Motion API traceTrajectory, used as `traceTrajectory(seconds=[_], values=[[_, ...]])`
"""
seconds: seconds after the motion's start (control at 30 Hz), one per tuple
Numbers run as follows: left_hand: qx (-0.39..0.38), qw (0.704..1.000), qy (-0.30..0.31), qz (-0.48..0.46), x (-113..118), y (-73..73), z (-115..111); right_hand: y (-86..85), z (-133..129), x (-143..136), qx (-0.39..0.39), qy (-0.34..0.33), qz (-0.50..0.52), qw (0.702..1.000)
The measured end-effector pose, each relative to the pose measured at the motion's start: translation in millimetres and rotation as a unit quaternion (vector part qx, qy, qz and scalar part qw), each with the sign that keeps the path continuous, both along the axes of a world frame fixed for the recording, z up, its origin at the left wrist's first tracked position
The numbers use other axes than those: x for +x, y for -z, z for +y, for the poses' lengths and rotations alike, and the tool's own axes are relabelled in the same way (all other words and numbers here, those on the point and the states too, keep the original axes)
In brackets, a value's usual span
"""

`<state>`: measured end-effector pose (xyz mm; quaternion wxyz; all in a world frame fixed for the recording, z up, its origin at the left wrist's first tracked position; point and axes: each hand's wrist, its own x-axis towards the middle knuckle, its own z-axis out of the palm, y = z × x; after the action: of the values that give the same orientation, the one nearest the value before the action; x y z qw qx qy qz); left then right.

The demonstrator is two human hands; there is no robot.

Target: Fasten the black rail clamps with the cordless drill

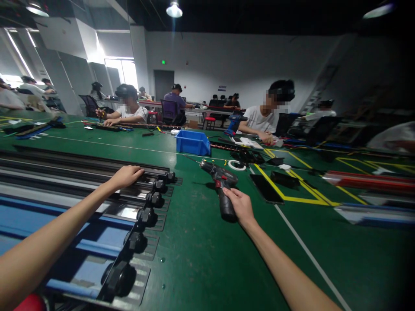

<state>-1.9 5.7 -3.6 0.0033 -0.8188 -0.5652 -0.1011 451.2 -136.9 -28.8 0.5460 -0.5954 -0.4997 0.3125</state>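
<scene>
My right hand [239,202] is wrapped round the handle of a black and red cordless drill [223,179]. Its long thin bit points left, towards the blue bin. Whether the drill's base touches the table cannot be made out. My left hand [127,176] lies palm down on one of several long metal profiles [65,179], fingers stretched over its top near the right end. The profiles lie side by side on the left, some black, some silver and blue. Black cable glands [147,216] and slotted brackets [151,248] stick out at their ends.
A blue plastic bin [193,142] stands beyond the drill, with a roll of white tape [237,165] and a dark flat panel [266,188] to its right. Yellow tape [303,201] marks the green table [194,268]. Co-workers sit across it; a blue drill [235,124] stands near one.
</scene>
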Motion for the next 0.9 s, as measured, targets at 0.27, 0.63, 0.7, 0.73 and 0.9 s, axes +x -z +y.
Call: traceTrajectory(seconds=[0.27, 0.63, 0.7, 0.73, 0.9], values=[[0.004, 1.0, 0.005, -0.006, 1.1, -2.0, -2.7, -42.8, -9.7, -8.8, 0.065, -0.139, 0.345, 0.926], [0.003, 1.0, 0.004, 0.003, 1.7, -2.0, -2.0, -21.3, -4.4, -22.9, -0.099, -0.227, 0.499, 0.831], [0.005, 1.0, 0.005, 0.0, 1.4, -1.5, -1.6, -26.1, -3.1, -18.2, -0.088, -0.225, 0.494, 0.835], [0.005, 1.0, 0.004, -0.001, 1.3, -1.1, -1.3, -28.1, -2.6, -14.6, -0.088, -0.229, 0.49, 0.837], [0.007, 1.0, 0.002, -0.003, 1.1, -0.3, -0.7, -32.6, 6.0, 0.6, -0.12, -0.24, 0.472, 0.84]])
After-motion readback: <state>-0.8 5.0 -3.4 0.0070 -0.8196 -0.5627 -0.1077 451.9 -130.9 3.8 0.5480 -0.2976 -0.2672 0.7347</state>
